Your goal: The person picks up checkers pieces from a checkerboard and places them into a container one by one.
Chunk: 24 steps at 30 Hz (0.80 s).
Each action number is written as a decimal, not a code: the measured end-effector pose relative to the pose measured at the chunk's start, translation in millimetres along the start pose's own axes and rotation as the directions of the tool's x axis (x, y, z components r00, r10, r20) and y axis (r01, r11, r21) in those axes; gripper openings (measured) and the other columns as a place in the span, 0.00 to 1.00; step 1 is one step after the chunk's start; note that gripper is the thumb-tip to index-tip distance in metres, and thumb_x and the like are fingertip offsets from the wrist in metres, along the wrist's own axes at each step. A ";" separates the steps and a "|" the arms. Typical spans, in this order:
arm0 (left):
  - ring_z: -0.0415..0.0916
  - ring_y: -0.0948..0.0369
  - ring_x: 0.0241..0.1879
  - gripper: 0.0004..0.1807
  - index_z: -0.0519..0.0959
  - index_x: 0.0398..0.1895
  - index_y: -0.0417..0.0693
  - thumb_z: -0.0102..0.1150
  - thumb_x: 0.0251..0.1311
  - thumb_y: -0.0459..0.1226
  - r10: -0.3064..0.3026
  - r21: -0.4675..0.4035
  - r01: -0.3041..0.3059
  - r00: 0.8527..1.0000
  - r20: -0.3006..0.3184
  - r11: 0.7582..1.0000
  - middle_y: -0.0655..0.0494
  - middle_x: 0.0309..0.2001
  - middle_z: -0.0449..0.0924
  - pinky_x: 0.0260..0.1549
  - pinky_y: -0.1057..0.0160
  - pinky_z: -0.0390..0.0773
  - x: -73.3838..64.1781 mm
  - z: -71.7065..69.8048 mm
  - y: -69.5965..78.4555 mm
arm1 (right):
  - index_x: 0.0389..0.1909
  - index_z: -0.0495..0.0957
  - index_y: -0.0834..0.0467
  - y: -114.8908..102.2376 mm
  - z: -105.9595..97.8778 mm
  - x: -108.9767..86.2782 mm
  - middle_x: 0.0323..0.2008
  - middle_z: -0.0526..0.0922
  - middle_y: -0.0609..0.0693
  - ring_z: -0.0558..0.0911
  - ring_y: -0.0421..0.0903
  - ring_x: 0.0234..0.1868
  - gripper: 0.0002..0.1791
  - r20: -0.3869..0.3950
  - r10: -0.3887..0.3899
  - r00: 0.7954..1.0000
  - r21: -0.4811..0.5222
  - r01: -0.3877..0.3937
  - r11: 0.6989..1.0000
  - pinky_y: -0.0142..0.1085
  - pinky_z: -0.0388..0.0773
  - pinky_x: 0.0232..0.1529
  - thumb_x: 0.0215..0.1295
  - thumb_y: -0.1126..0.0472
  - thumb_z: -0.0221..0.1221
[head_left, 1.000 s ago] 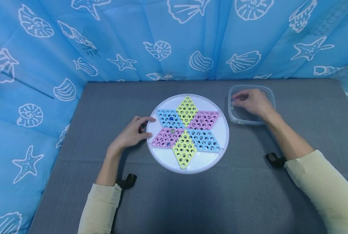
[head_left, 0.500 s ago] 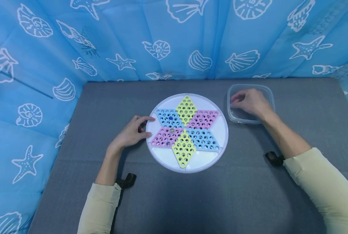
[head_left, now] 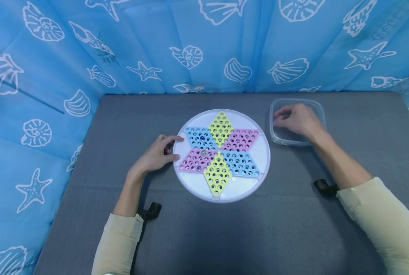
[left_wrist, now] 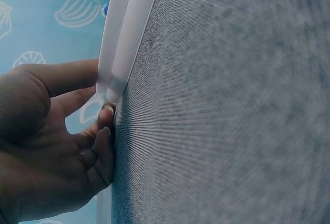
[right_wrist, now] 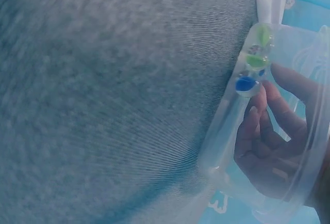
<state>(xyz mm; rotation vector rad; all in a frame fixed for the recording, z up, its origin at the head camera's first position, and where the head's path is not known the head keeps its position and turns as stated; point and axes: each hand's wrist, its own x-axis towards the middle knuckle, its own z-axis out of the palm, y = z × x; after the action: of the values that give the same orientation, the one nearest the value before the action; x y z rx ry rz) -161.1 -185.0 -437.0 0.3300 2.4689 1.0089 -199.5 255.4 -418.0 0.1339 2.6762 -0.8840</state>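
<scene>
A round white Chinese checkers board [head_left: 238, 187] lies on the table, with a star of yellow, pink and blue holes. On it sit a dark blue marble [head_left: 202, 138], a green marble [head_left: 204, 153] and a blue-and-clear marble [head_left: 199, 168]. My left hand [head_left: 155, 154] holds the board's left rim, thumb and index finger on top, the other fingers curled at its side. Inside a clear plastic box [head_left: 273, 131], my right hand [head_left: 300, 120] pinches a blue marble [right_wrist: 261, 72] between thumb and fingertips. Beside them lie green marbles [right_wrist: 256, 61] and a larger-looking blue one [right_wrist: 246, 84].
Grey cloth [head_left: 245, 233] covers the table. A blue curtain [head_left: 218, 46] with white shells hangs along the back and left. The box stands just right of the board, near the back edge. Each wrist carries a black camera mount [head_left: 150, 212].
My right hand stays in the box with only small finger movements; the green marble seen by its fingertips is now hidden. The left hand and the board keep their places.
</scene>
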 end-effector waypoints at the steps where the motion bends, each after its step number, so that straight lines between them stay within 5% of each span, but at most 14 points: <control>1: 0.64 0.53 0.41 0.29 0.71 0.68 0.58 0.64 0.64 0.36 -0.003 0.002 0.003 1.000 0.000 1.000 0.45 0.53 0.63 0.37 0.56 0.66 -0.1 0.0 0.4 | 0.57 0.77 0.59 -1.3 -0.5 -1.0 0.47 0.80 0.59 0.77 0.53 0.39 0.24 -0.005 0.003 1.000 0.001 -0.003 1.000 0.46 0.69 0.40 0.64 0.51 0.64; 15: 0.65 0.52 0.41 0.30 0.71 0.69 0.59 0.65 0.63 0.36 -0.021 0.024 0.021 1.000 -0.007 0.999 0.45 0.54 0.64 0.37 0.56 0.66 -0.9 -0.5 1.9 | 0.54 0.80 0.59 -24.1 -3.2 -27.9 0.46 0.81 0.58 0.79 0.52 0.44 0.19 -0.208 -0.093 0.974 0.107 0.117 0.987 0.41 0.73 0.39 0.67 0.54 0.63; 24: 0.65 0.52 0.42 0.29 0.71 0.68 0.57 0.65 0.64 0.37 -0.014 0.028 0.014 1.000 -0.002 1.000 0.45 0.53 0.64 0.38 0.56 0.66 0.2 -0.6 1.9 | 0.51 0.82 0.59 -51.3 2.4 -44.2 0.45 0.83 0.57 0.80 0.51 0.43 0.15 -0.205 -0.233 0.951 0.170 0.269 0.948 0.37 0.74 0.39 0.66 0.57 0.64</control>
<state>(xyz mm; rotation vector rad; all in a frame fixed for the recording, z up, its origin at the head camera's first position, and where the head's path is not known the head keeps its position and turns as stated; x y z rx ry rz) -161.5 -183.9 -435.4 0.3201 2.4856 0.9706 -166.6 213.2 -376.4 -0.0913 2.8117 -1.2729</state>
